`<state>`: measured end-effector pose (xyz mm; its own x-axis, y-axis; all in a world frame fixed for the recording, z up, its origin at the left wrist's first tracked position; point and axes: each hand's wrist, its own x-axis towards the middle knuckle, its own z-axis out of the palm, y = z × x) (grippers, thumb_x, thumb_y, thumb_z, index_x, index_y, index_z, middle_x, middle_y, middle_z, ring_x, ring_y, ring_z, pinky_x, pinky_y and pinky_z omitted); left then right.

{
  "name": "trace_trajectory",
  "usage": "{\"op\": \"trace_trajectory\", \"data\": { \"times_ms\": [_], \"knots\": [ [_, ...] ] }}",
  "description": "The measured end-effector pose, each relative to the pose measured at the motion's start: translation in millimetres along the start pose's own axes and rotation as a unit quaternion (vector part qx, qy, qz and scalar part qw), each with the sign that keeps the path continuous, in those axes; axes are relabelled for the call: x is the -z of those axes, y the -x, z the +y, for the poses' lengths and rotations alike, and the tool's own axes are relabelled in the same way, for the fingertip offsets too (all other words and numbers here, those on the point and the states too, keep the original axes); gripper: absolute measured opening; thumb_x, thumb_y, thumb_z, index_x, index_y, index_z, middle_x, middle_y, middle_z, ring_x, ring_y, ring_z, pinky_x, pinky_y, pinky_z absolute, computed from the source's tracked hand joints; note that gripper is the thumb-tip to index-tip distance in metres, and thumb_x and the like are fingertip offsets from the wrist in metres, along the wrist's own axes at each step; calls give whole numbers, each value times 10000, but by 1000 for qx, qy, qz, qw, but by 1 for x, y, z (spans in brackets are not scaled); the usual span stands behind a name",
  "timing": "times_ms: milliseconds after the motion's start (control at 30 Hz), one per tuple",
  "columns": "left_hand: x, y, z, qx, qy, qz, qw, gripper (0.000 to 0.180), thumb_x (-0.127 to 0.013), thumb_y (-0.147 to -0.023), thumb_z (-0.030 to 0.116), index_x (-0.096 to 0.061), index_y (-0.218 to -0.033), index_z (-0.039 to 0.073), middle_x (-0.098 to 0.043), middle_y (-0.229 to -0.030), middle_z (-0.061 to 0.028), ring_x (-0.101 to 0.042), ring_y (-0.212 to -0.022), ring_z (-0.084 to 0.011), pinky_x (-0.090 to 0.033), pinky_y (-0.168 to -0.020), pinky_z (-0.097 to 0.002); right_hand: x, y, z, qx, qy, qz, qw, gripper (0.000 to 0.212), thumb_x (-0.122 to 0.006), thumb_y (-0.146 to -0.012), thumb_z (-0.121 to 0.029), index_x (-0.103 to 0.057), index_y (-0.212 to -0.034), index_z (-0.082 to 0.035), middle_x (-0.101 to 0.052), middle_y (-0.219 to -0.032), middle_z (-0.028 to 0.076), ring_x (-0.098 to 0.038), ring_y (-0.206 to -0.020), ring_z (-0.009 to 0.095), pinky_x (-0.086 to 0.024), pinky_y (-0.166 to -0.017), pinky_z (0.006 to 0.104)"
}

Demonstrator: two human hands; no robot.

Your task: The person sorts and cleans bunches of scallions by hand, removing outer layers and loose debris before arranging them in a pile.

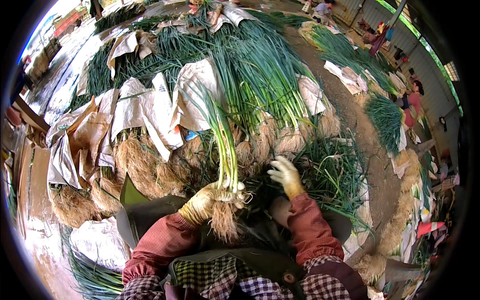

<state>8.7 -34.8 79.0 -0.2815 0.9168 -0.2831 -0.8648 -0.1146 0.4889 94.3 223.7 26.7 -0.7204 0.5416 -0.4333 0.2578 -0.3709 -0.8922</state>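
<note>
In a pale yellow glove, my left hand is closed around the lower white ends of several spring onions. Their green leaves point up and away, and brown stringy roots hang below the fist. My right hand, in a matching glove, is raised to the right with its fingers apart and nothing in it. Just past it lie root ends of more spring onions in a big heap. Loose green leaf trimmings are piled to the right of that hand.
Pale woven sacks cover parts of the heap. Root clumps line its near edge at the left. More bundles lie along the right side, where a person in red sits. A dirt path runs between.
</note>
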Motion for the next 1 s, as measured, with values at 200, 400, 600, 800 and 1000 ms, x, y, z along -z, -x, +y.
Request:
{"op": "trace_trajectory", "data": {
  "times_ms": [200,400,600,800,1000],
  "knots": [
    [-30,24,49,-54,-68,72,994,272,-568,-737,-25,-540,-1006,-47,-577,-820,-121,-570,-719,-203,-472,-643,-273,-110,-89,-25,171,355,-48,918,449,-540,-816,-313,-481,-1186,-65,-574,-1083,149,-582,-938,234,-484,-793,341],
    [1,-10,35,-84,79,146,983,238,-559,-729,6,-499,-958,-14,-521,-715,-92,-501,-580,-174,-451,-543,-265,-135,-185,-9,-1,412,71,908,628,-677,-718,-185,-394,-1237,28,-489,-1192,201,-534,-1035,274,-470,-814,336],
    [17,4,35,-66,8,274,959,134,-596,-786,77,-473,-831,49,-482,-613,-30,-483,-523,-139,-420,-470,-249,-142,-95,-102,69,-27,-50,996,330,-622,-752,-81,-504,-1045,17,-606,-783,53,-542,-525,115,-451,-412,184],
    [20,-9,12,-80,58,196,976,94,-580,-748,-2,-497,-792,-10,-579,-756,-132,-595,-654,-243,-508,-611,-322,-107,-49,14,295,538,-106,783,474,-580,-800,-143,-400,-1237,-108,-437,-1223,144,-484,-1049,221,-464,-848,327],
    [6,0,-27,100,-124,-36,986,139,-581,-691,-67,-570,-819,-14,-610,-849,-144,-593,-782,-227,-482,-699,-307,-174,-110,-84,53,167,-279,944,578,-561,-817,-227,-309,-1315,-79,-380,-1220,128,-397,-1100,253,-329,-983,391]
  ]
}}
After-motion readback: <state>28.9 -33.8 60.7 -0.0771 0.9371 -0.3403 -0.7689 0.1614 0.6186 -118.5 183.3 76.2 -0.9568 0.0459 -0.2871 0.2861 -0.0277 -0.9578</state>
